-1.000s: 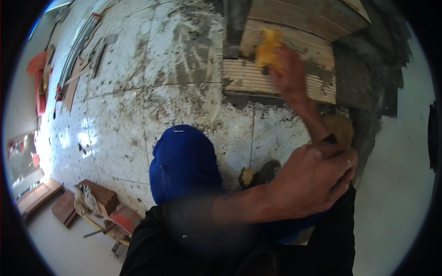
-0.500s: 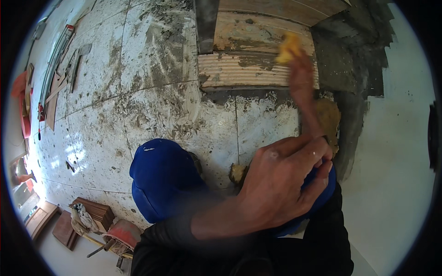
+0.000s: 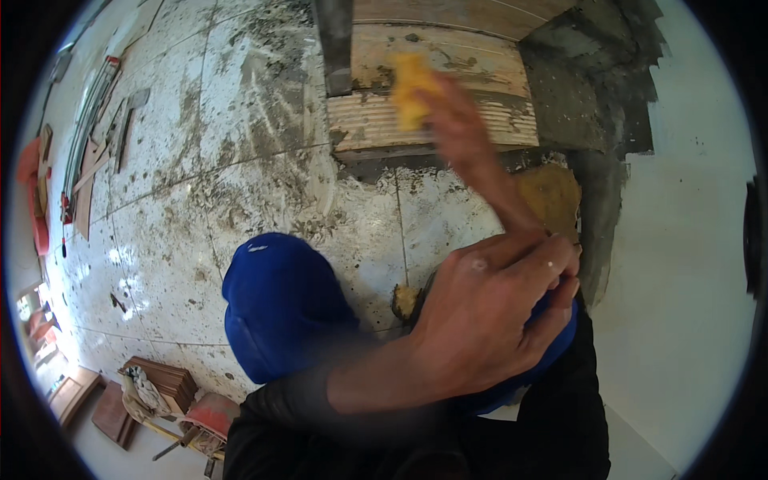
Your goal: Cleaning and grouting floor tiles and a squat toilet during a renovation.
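Note:
A yellow sponge (image 3: 412, 92), smeared by motion, is in my right hand (image 3: 460, 120). That hand reaches far forward and wipes over a wood-look step (image 3: 480, 72) streaked with grey mortar. The step's front strip is ribbed. My left hand (image 3: 496, 320) lies across my body, over the right forearm near the elbow. Its fingers are curled together there, and what they pinch, if anything, is hidden. Below both arms show my knees in blue cloth (image 3: 280, 304).
Mortar-stained white floor tiles (image 3: 264, 176) spread to the left. A brownish-yellow slab-like piece (image 3: 552, 196) lies by the right wall (image 3: 680, 280). Long metal tools (image 3: 88, 136) rest at far left. A red bucket (image 3: 212, 416) and stacked brown tiles (image 3: 164, 384) stand at lower left.
My right hand has swept left across the step with the sponge. The left hand stays about where it was. The view has shifted slightly.

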`<state>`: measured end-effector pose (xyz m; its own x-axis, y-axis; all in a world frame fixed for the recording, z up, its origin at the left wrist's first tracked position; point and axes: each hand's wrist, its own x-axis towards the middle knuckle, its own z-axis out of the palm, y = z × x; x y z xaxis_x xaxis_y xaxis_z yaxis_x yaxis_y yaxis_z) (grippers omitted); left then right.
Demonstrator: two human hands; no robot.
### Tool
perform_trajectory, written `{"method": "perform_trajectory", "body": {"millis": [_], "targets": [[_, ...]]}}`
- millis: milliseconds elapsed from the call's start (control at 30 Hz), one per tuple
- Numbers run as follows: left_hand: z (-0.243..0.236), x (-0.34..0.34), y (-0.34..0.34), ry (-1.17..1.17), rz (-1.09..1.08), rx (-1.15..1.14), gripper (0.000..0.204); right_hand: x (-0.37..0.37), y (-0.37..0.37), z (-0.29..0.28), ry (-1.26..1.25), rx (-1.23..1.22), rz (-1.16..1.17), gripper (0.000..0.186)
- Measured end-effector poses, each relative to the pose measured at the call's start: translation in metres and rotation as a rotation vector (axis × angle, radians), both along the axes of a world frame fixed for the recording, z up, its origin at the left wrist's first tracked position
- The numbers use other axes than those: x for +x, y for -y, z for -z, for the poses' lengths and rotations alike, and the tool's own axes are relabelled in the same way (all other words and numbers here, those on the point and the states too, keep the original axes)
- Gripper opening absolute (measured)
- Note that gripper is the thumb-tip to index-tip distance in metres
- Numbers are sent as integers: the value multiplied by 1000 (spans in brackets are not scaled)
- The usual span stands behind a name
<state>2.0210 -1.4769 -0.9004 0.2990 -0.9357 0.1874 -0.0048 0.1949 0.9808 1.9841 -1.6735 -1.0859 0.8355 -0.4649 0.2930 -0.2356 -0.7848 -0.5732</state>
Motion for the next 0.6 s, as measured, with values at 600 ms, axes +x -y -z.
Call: {"method": "perform_trajectory", "body": {"millis": [600], "targets": [[-16,9,-24,-24,-7,-49,13,-148,83,6,35,-211,596,32]]}}
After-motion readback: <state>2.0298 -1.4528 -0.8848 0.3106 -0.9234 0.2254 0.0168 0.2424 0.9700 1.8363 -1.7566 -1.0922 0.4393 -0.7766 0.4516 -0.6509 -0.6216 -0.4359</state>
